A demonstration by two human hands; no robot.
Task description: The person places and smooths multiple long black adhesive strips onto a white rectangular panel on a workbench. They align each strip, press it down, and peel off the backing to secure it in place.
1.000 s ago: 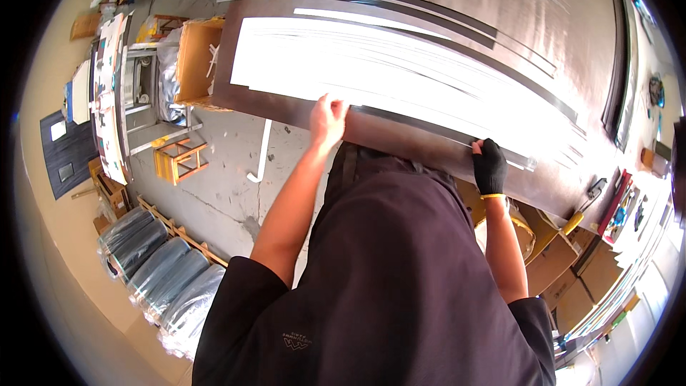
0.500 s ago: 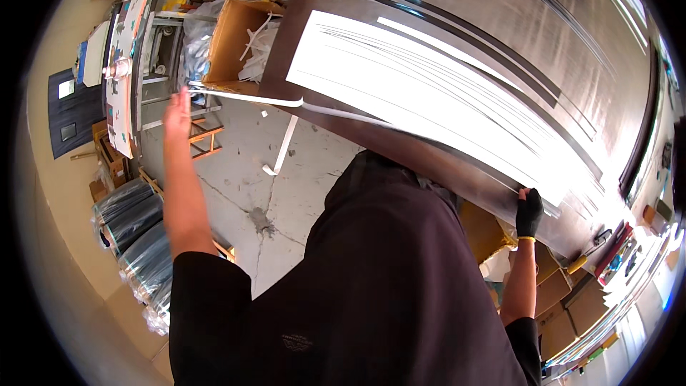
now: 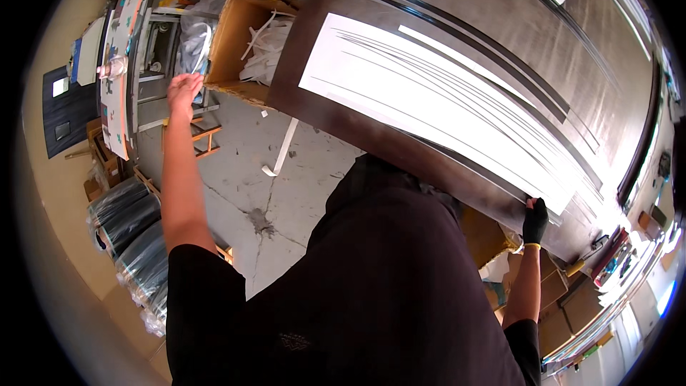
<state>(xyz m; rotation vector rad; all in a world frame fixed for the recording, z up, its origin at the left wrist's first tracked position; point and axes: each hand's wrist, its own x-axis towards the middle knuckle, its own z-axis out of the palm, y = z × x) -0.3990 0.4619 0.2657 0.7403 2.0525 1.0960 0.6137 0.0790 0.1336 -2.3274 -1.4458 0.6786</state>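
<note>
Gripping the near edge of the large metal sheet (image 3: 457, 100), the right hand (image 3: 534, 220) wears a black glove with a yellow cuff, and its fingers are closed together on this edge, close to the sheet's right end. The sheet lies nearly flat in front of the person's chest, and its long axis goes from the upper left to the lower right of the view. White curved strips (image 3: 443, 107) lie along the same direction on its dark shiny surface.

The left hand (image 3: 184, 90) is bare and stretched out far to the left, away from the sheet. Its fingers are bent a little; I cannot tell if they hold anything. It is just beside the corner of a cardboard box (image 3: 232, 39) filled with white scraps. Below, one white strip (image 3: 282, 149) lies on the concrete floor (image 3: 250, 193).
</note>
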